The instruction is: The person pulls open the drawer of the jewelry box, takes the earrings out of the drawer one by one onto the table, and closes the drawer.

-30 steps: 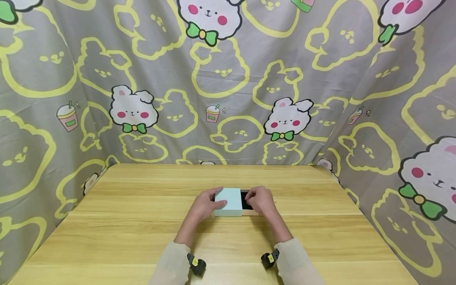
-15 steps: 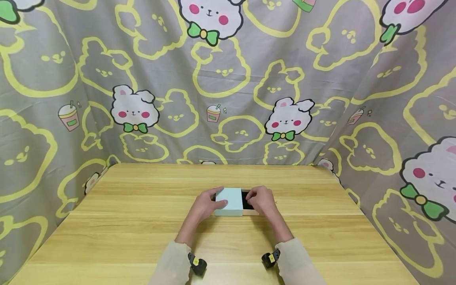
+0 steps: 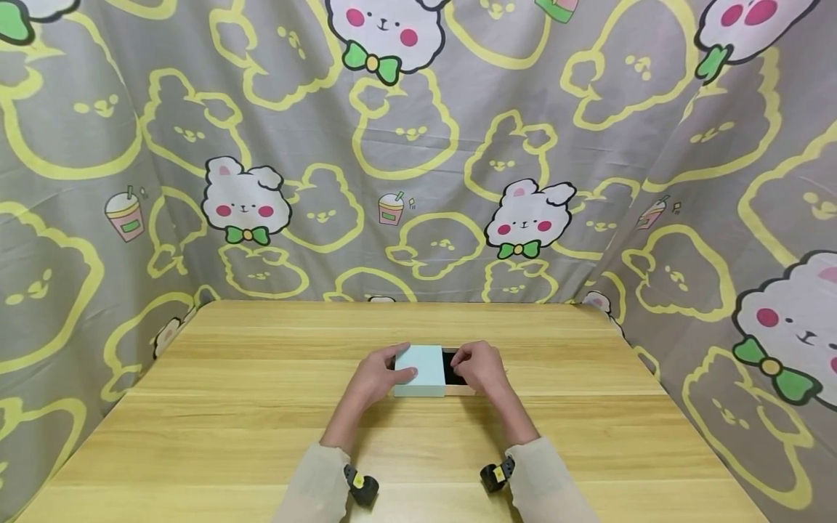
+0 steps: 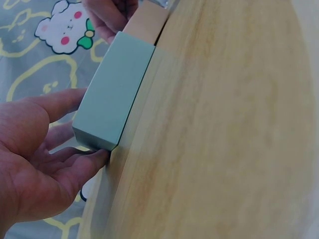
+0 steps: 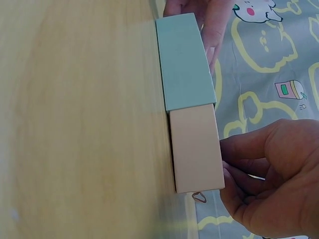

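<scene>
A small drawer-style gift box lies near the middle of the table, its pale blue-green sleeve [image 3: 420, 369] to the left. From the sleeve's right end the pinkish drawer [image 5: 197, 149] sticks out, showing a black inside in the head view. My left hand [image 3: 374, 375] grips the sleeve from its left end, thumb on top. Over the pulled-out drawer is my right hand [image 3: 480, 367], thumb and fingers bent together and dipping into the black interior. Its fingertips are hidden behind the drawer wall in the right wrist view; I cannot tell whether they pinch something.
The wood-grain table [image 3: 261, 421] reaches back to a grey curtain [image 3: 418, 174] printed with rabbits and yellow outlines, which also hangs at both sides. A small ribbon loop [image 5: 200, 197] hangs from the drawer's end. Black wrist cameras [image 3: 362, 488] sit at both cuffs.
</scene>
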{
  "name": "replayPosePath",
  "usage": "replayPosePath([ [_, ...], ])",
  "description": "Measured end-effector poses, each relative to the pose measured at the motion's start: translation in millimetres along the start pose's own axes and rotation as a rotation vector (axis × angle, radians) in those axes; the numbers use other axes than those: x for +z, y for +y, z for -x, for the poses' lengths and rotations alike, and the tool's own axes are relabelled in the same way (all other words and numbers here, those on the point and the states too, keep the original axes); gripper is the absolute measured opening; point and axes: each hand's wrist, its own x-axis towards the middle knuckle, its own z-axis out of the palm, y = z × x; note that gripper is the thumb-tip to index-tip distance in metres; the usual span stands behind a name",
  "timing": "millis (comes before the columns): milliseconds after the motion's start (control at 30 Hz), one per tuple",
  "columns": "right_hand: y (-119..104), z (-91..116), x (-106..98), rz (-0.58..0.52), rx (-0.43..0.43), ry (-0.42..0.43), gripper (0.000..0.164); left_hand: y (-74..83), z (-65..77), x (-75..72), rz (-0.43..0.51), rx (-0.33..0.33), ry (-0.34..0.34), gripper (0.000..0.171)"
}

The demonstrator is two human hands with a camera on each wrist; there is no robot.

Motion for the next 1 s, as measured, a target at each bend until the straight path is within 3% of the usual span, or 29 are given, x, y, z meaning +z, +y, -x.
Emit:
replayPosePath([
  [1000, -1.3, 0.7, -4.7, -0.029, 0.018, -0.016, 0.008, 1.9, 1.3, 0.1, -0.01, 0.002, 0.003, 0.057],
])
